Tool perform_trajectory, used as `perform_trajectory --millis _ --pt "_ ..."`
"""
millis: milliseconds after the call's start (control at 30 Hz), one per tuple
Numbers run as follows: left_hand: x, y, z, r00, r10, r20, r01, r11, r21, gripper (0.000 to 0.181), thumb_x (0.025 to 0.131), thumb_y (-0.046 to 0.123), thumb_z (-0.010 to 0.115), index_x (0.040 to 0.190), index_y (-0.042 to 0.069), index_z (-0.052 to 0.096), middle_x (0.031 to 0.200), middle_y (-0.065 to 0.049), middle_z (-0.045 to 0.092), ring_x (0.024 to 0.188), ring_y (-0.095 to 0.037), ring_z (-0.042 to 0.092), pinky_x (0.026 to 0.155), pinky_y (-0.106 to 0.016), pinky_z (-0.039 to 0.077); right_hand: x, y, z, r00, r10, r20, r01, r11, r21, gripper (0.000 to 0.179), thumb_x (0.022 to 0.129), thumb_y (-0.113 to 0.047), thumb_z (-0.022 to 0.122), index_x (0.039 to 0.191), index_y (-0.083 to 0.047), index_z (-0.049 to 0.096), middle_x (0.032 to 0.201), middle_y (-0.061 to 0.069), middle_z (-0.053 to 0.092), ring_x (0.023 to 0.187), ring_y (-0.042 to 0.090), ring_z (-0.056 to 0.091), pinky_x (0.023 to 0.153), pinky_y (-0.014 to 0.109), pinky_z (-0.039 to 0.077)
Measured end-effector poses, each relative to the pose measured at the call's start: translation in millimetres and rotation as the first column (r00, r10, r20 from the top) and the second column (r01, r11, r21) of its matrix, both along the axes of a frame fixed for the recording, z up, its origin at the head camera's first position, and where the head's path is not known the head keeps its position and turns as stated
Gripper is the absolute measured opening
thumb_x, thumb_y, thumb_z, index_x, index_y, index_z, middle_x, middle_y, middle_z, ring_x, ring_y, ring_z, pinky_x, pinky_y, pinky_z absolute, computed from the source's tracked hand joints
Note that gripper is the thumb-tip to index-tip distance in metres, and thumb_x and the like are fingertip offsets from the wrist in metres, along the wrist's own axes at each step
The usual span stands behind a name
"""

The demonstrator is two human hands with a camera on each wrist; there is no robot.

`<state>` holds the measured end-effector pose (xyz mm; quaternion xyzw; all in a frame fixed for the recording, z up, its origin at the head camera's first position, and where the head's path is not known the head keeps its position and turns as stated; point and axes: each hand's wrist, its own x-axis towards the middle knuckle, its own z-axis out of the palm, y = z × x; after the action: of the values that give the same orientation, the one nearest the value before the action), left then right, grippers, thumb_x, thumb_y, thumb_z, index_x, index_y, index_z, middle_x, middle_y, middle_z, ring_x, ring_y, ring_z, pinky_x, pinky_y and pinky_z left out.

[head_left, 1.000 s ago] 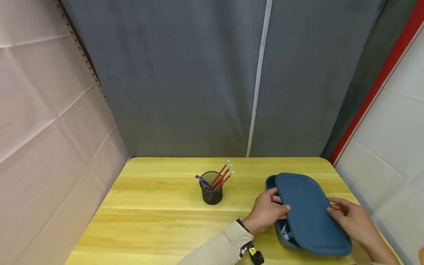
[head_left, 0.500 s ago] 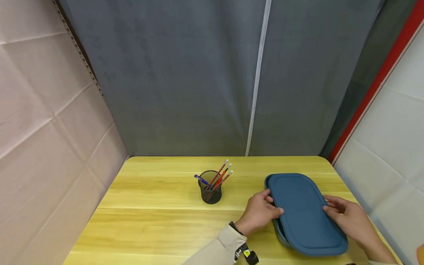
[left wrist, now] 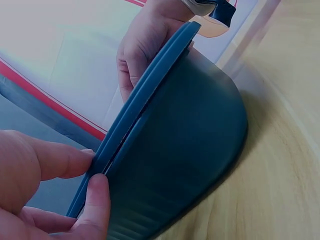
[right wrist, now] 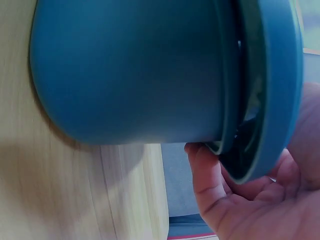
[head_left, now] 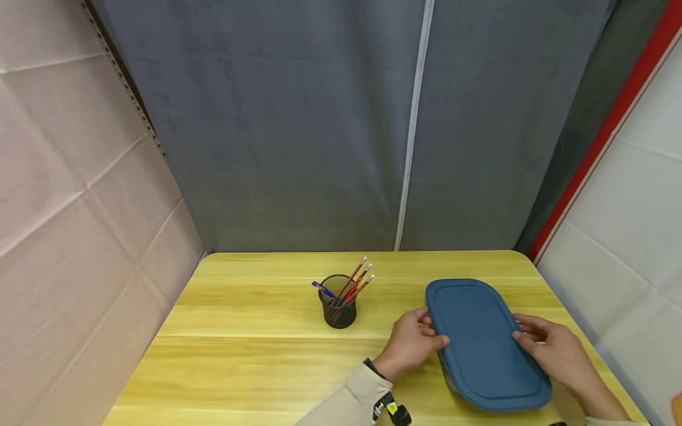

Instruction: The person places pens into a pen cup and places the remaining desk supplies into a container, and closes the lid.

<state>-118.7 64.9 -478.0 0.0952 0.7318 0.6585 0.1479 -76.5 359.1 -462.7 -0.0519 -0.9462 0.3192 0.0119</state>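
Observation:
A blue lid [head_left: 485, 343] with rounded corners lies over a matching blue box [left wrist: 190, 125] at the table's right side. My left hand [head_left: 407, 343] pinches the lid's left edge, thumb on top and fingers under the rim. On that side only a thin seam shows between lid and box. My right hand [head_left: 559, 355] grips the opposite edge. In the right wrist view a gap separates the lid [right wrist: 285, 90] from the box rim [right wrist: 227, 90], with a fingertip at the rim's corner. The box's contents are mostly hidden.
A black mesh pen cup [head_left: 339, 313] with several pencils [head_left: 356, 284] and a blue pen [head_left: 325, 290] stands left of the box. The wooden table [head_left: 240, 355] meets a grey curtain [head_left: 293, 148] behind, with pale side walls [head_left: 629, 248].
Both hands have shifted the lid left and lined it up over the box. The opening at the left side, where contents showed, is now covered.

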Motion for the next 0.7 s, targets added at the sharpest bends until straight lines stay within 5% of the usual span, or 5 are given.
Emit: perform_trajectory --millis 200,500,700 --pt "-0.8 -0.5 -2.2 1.000 -0.014 0.013 0.014 1.000 0.002 0.073 0.084 0.002 0.086 0.151 0.004 0.057 0.108 0.000 0.061 0.091 -0.005 0.064 0.072 -0.020 0.055 0.5 0.1 -0.3 1.000 0.002 0.020 -0.002 1.000 -0.005 0.054 0.104 -0.031 0.068 0.143 0.005 0.061 0.122 0.023 0.075 0.096 0.014 0.069 0.065 0.022 0.054" --pt "-3.8 -0.4 -5.2 0.999 -0.009 0.041 0.009 1.000 -0.004 0.076 0.086 0.002 0.085 0.154 0.000 0.052 0.111 -0.004 0.061 0.090 -0.006 0.062 0.071 -0.020 0.054 2.7 -0.4 -1.2 1.000 -0.003 0.027 0.004 0.999 -0.040 0.056 0.104 -0.032 0.068 0.143 0.007 0.061 0.122 0.023 0.075 0.086 -0.012 0.060 0.068 0.021 0.056" --pt "-7.5 -0.1 -11.5 0.999 -0.002 0.040 0.000 0.999 0.034 0.071 0.088 0.003 0.082 0.152 -0.002 0.052 0.108 -0.006 0.062 0.088 -0.007 0.064 0.069 -0.020 0.053 -1.1 -2.2 0.2 1.000 -0.002 0.029 0.003 0.999 -0.042 0.056 0.103 -0.031 0.070 0.143 0.008 0.061 0.120 0.022 0.076 0.088 0.000 0.067 0.068 0.021 0.056"
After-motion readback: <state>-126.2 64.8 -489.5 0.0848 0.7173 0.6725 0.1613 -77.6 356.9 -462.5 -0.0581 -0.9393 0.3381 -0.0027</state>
